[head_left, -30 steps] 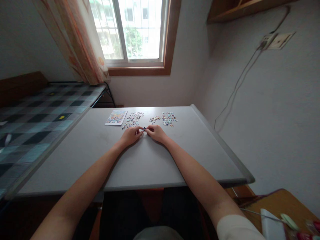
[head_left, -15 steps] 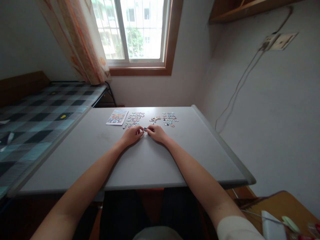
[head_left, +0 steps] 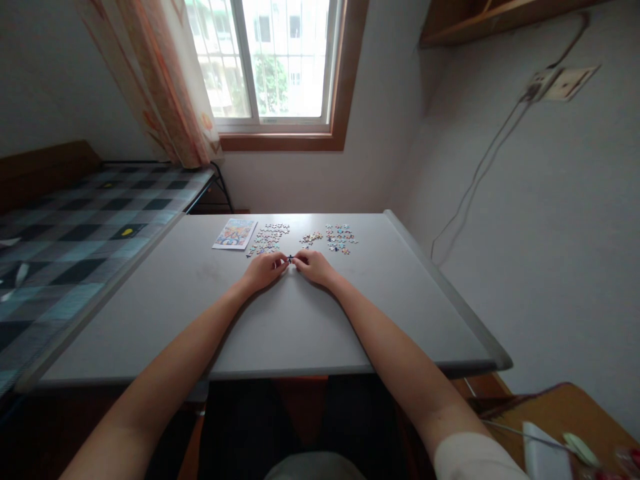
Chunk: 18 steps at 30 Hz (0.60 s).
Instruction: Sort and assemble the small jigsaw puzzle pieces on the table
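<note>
My left hand (head_left: 265, 270) and my right hand (head_left: 313, 265) meet near the middle of the white table (head_left: 300, 327). Between their fingertips is a small dark jigsaw puzzle piece (head_left: 291, 259), pinched from both sides; whether it is one piece or two joined I cannot tell. Just beyond my left hand lie loose puzzle pieces (head_left: 270, 237) in a cluster. A smaller pile of pieces (head_left: 311, 237) sits past my right hand, and another spread of pieces (head_left: 341, 237) is to its right.
A printed picture card (head_left: 235, 234) lies left of the pieces. To the left stands a bed with a checked cover (head_left: 165, 193). A wooden stool or chair (head_left: 575, 413) with small items is at lower right. A cable (head_left: 470, 187) hangs down the right wall.
Both hands stay in nearly the same place with the dark piece between them. The view has shifted very slightly.
</note>
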{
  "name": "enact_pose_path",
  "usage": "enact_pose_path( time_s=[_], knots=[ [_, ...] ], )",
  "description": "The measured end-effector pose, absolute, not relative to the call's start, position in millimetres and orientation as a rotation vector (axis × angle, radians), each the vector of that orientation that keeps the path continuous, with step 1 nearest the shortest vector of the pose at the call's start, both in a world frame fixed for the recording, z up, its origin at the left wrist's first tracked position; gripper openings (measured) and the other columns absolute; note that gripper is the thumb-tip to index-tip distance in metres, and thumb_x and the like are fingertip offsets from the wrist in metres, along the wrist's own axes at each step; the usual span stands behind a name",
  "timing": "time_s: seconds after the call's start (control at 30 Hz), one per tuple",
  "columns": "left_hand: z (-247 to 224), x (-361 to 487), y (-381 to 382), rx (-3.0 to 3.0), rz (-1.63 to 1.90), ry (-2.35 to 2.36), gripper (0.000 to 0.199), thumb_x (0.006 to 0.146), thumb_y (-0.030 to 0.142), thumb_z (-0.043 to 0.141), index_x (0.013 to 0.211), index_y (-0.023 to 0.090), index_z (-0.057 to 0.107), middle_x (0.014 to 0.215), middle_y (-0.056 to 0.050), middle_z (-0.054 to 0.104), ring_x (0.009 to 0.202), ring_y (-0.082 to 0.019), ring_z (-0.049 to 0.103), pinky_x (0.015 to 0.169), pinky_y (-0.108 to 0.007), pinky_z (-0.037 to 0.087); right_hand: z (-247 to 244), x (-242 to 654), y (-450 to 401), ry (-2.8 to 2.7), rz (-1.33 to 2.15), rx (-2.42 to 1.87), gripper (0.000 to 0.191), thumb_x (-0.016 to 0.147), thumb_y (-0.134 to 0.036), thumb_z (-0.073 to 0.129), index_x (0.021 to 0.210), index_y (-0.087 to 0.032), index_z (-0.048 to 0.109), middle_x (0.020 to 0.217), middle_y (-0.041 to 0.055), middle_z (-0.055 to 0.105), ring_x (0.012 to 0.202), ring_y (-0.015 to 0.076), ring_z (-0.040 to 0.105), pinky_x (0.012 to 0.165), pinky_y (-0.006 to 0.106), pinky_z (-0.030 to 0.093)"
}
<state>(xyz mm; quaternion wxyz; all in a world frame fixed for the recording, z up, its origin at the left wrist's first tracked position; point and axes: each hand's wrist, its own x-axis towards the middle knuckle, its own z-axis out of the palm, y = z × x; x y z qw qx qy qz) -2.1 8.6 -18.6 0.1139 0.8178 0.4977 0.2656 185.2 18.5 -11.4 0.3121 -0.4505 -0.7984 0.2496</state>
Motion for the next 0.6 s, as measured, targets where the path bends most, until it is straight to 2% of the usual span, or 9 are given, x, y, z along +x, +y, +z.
enact_pose_path(
  time_s=[0.6],
  knots=[
    [-18.7,-2.7,8.6,2.411,0.77,1.461,0.029,0.082,0.042,0.051,0.082,0.018,0.067,0.064,0.0,0.062,0.055,-0.011,0.05,0.054,-0.022,0.036,-15.0,184.8,20.4,-2.139,0.601,-1.171,0.017,0.082,-0.024,0.053,0.077,-0.015,0.067,0.07,0.0015,0.063,0.064,0.0106,0.05,0.061,0.021,0.033]
  ],
)
